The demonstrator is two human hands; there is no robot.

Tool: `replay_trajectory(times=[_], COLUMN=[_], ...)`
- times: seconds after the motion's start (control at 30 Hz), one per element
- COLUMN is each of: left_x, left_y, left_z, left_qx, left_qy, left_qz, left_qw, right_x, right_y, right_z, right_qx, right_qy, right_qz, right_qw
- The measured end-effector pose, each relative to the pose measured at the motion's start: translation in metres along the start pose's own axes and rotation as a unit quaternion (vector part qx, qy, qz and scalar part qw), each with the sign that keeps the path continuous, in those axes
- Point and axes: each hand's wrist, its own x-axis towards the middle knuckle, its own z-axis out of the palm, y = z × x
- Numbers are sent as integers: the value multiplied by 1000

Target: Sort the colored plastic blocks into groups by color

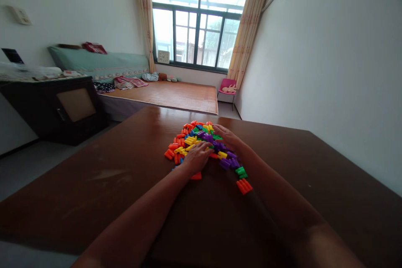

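Reaching over a brown table [276, 146] from the near edge of the head camera's view, two bare hands meet a heap of small plastic pieces [190, 141] in red-orange, yellow, green, blue and purple. The left hand [197, 157] lies over the near side of the heap, its fingers bent down on the pieces; whether its grip is closed on one cannot be told. The right hand [228, 137] curves along the far right side of the heap, fingers pointing inward beside yellow, green and purple pieces. Its grip is loosely curved, and whether it grasps a piece cannot be told either.

Most red-orange pieces lie on the left of the heap, and purple ones on the right. Between the forearms, a short trail runs toward the wearer: purple pieces, then a green piece [241, 172], then a red-orange piece [244, 186] nearest. Another red-orange piece [197, 176] shows just beside the left wrist.

Beyond the table are a low bed [176, 94] with a mat, a window [196, 35] between patterned curtains [248, 21], a square clock [163, 56] and a pink chair [226, 86]. A dark cabinet [47, 104] stands at the left.
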Motion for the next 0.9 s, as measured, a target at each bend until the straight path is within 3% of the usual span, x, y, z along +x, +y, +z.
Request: replay_trajectory(times=[0.1,0.23,0.3,0.37,0.43,0.53,0.67,0.9], left_x=[3,1,-4,-11,-17,-22,-21,-20], left_y=[-12,-45,-69,-92,-108,-116,-111,-105], left_z=[-14,-32,-34,-29,-21,-8,-1,-3], left_qx=[30,71,62,34,-3,-34,-31,-60], left_qy=[38,116,135,118,78,47,45,57], left_qz=[-48,-165,-236,-295,-322,-301,-271,-280], left_qw=[998,977,960,947,944,952,961,957], right_x=[-25,-83,-112,-134,-144,-137,-103,-43], right_y=[-4,22,40,56,66,71,70,65], right_z=[-33,-80,-92,-95,-90,-75,-45,7], right_qx=[-80,-279,-343,-372,-381,-386,-373,-264], right_qy=[10,-35,-72,-98,-94,-49,-8,0], right_qz=[-12,38,73,88,87,78,40,-82], right_qw=[997,959,934,919,916,918,927,961])
